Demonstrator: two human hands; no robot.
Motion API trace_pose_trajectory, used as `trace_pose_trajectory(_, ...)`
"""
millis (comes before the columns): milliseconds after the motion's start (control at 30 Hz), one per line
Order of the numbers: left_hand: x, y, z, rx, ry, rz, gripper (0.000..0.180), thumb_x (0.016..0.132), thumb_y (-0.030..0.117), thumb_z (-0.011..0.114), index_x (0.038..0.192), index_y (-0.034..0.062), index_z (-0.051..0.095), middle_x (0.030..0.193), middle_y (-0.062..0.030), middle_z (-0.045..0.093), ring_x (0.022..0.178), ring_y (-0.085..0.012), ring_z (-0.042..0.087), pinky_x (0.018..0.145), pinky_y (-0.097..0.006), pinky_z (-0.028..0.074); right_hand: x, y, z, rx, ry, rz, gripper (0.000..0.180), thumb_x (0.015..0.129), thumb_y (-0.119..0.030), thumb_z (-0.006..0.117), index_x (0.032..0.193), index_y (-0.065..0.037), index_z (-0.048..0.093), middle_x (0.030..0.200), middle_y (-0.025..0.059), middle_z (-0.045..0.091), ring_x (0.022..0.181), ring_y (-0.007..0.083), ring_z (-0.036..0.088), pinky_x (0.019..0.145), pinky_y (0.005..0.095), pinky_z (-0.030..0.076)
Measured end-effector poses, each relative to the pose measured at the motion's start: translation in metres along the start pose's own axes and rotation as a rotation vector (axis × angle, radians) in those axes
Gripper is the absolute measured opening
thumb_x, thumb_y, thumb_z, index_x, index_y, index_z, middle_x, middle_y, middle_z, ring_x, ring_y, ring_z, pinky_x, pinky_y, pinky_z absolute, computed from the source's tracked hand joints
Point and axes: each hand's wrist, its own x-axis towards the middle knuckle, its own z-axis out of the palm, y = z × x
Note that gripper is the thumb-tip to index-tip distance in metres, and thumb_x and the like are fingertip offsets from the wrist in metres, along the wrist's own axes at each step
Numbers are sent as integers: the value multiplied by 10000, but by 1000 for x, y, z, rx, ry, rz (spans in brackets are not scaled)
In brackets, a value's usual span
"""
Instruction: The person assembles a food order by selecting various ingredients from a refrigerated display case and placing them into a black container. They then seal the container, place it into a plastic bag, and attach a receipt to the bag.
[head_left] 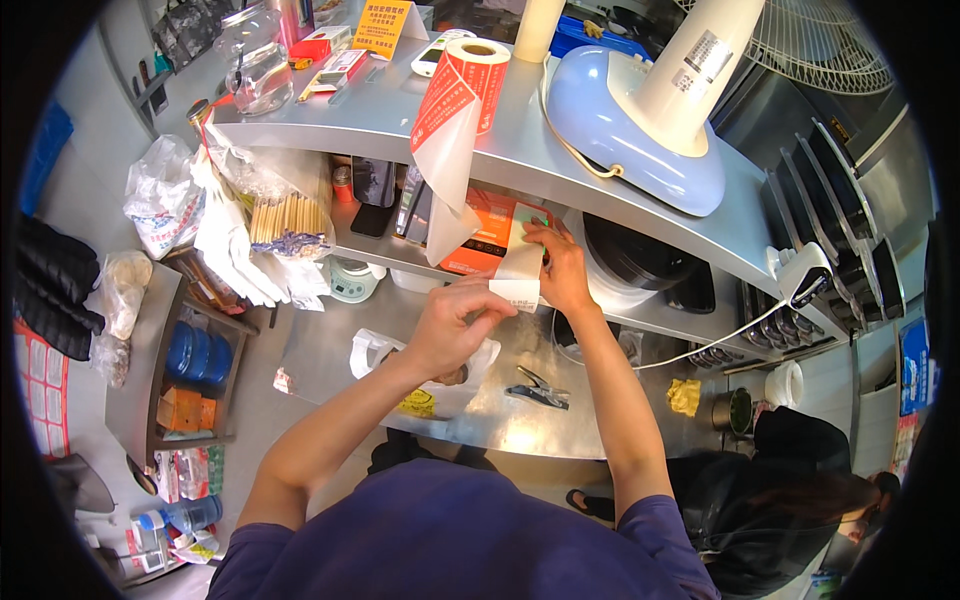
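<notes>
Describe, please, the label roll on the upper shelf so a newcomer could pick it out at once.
Start at the white-and-blue fan base on the upper steel shelf. Just to its left stands the label roll, its strip hanging over the shelf edge toward the left hand and right hand. It alone is a cardboard-cored roll with red-printed labels.

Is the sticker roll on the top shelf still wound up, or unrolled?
Partly unrolled: the sticker roll lies on the shelf, its strip hanging down toward both hands.
</notes>
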Motion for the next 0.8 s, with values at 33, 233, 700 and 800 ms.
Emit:
trace_pose_trajectory(33, 0, -1, -1, 2, 5, 8, 145, 776, -67, 655, 876, 18, 717, 876, -134, 720, 944, -298, 689, 864, -363, 522, 1, 0, 0, 3, 9, 5, 225, 770, -62, 674, 987, -11, 651, 1149, 168, 703, 1131, 358, 642, 1132, 497, 368)
trace_pose_trajectory(233, -6, 41, -28, 13, -19, -3, 217, 795, -82, 667, 977, 23, 721, 945, -156, 723, 832, -280, 718, 807, -330, 562, -29, -80, -22, -31, 14, -87, 227, 717, -12, 651, 943, -18, 668, 1001, 153, 720, 1014, 343, 681, 967, 443, 509)
trace_pose_trajectory(700, -138, -98, -53, 609, -514, -337, 128, 729, 66, 755, 808, 42, 657, 835, -137, 692, 778, -336, 669, 689, -441, 512, -326, -161, 229, 724, -569, 954, 237, 866, -162, 647, 1039, -6, 689, 813, 222, 682, 762, 343, 691, 703, 421, 522)
trace_pose_trajectory(800, -146, -121, -56, 574, -534, -435, 162, 732, 108, 770, 845, 74, 659, 729, -112, 684, 706, -324, 672, 649, -428, 513, -316, -150, 198, 374, -517, 922, 159, 866, -116, 606, 946, -4, 686, 784, 210, 676, 769, 358, 683, 723, 456, 534)
